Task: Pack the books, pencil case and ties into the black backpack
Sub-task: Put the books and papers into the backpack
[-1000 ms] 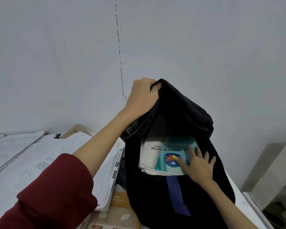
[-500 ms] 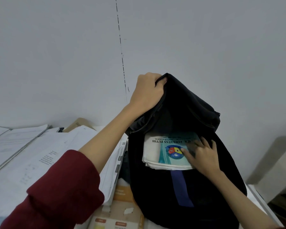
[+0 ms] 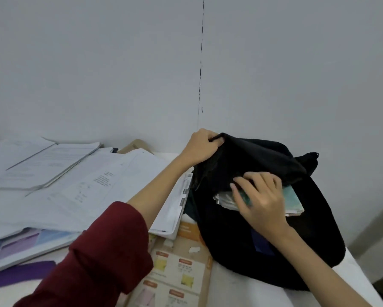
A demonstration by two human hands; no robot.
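Left hand (image 3: pixel 202 146) grips the top edge of the black backpack (image 3: pixel 274 235), fingers curled tight round the fabric, holding the mouth up. Right hand (image 3: pixel 260 201) lies on the teal books (image 3: pixel 293 201) sticking halfway out of the opening, fingers spread and slightly bent, pressing rather than gripping as far as the angle shows. The bag sits on the desk (image 3: pixel 241 289) beside loose papers (image 3: pixel 80 189).

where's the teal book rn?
Head view, right of centre: the teal book sticks halfway out of the black backpack's mouth, under the right hand. The left hand grips the bag's top edge.
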